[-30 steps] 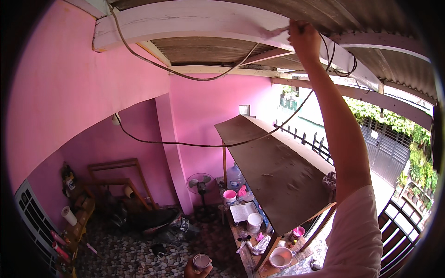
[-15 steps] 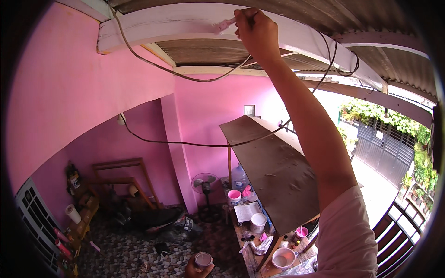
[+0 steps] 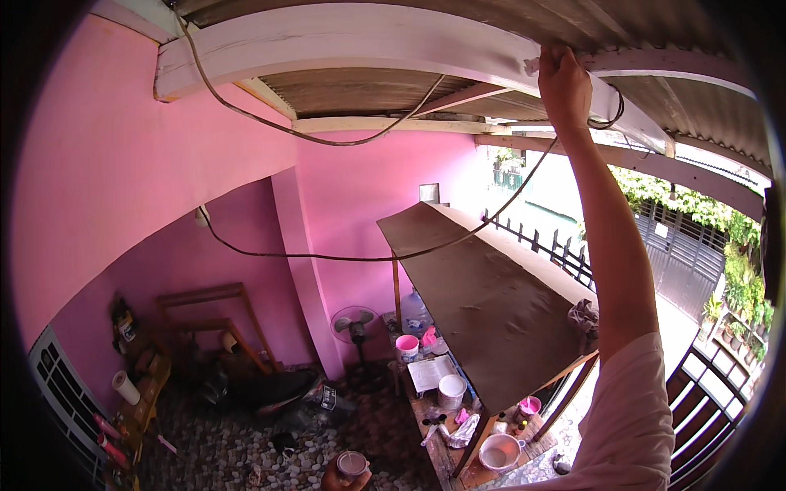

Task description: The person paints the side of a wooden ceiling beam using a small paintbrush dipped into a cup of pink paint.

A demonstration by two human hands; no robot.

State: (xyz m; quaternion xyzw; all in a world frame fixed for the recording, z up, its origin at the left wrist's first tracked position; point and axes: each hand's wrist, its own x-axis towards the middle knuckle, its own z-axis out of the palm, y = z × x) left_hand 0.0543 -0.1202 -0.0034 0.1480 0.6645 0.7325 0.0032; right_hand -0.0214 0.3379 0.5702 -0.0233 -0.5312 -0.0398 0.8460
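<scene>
My right hand [image 3: 566, 92] is raised overhead, closed around a paintbrush [image 3: 532, 65] whose pale bristles rest on the side of the white wooden beam [image 3: 344, 37]. The brush's handle is mostly hidden in the fist. Low in the picture, my left hand [image 3: 332, 478] is wrapped round a small cup [image 3: 352, 464] with a light pinkish-grey content, held upright above the pebble-patterned floor.
A loose cable [image 3: 327, 256] droops across the view below the beam. Under it stands a brown-topped canopy [image 3: 475, 303] over a bench with a white bucket [image 3: 500, 452] and pink pots. A fan [image 3: 355, 326] and wooden frames [image 3: 205, 296] stand by the pink wall.
My right hand has moved right along the beam with the paintbrush. The left hand still holds the cup, and the whole view has shifted slightly.
</scene>
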